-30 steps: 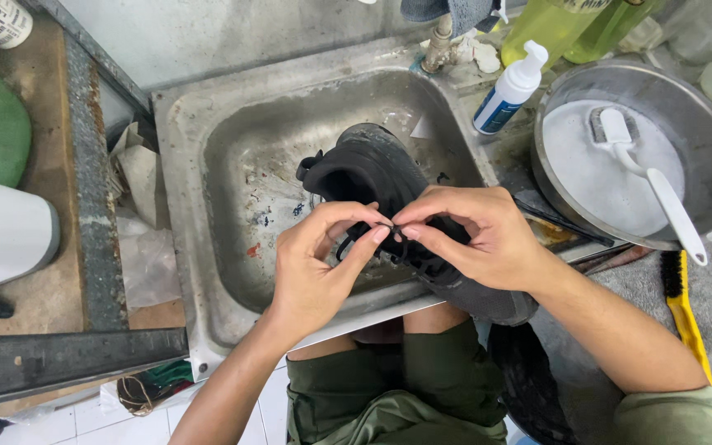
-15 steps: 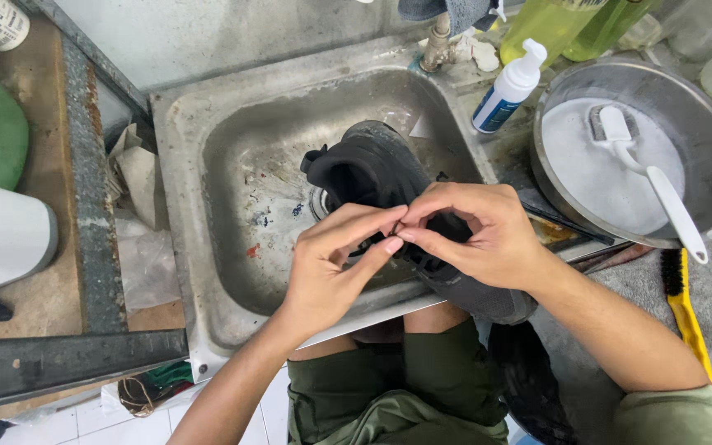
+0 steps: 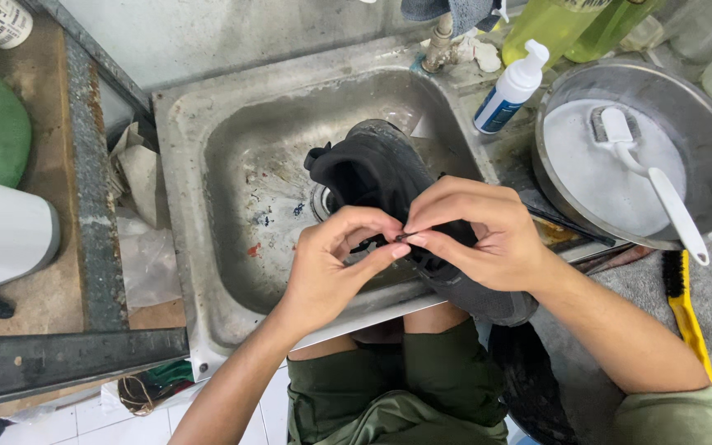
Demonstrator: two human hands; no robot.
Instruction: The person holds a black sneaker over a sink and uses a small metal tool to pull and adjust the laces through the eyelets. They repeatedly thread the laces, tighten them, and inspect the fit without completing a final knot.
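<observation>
A black shoe [image 3: 372, 169] lies across the front rim of a worn metal sink [image 3: 241, 148], its opening toward the drain and its toe resting near my knee. My left hand [image 3: 331, 268] and my right hand [image 3: 475, 235] meet over the shoe's middle. Thumb and forefinger of each hand pinch a thin black lace between them. The lace itself is mostly hidden under my fingers.
Right of the sink stands a round metal basin [image 3: 702, 140] of soapy water with a white brush [image 3: 653, 177] in it. A white and blue pump bottle [image 3: 508, 91] stands by the tap [image 3: 438, 45]. A yellow brush [image 3: 686, 309] lies at the right. Crumpled plastic [image 3: 142, 239] sits left.
The shoe has shifted slightly toward the front of the sink. My fingertips have drawn closer together on the lace.
</observation>
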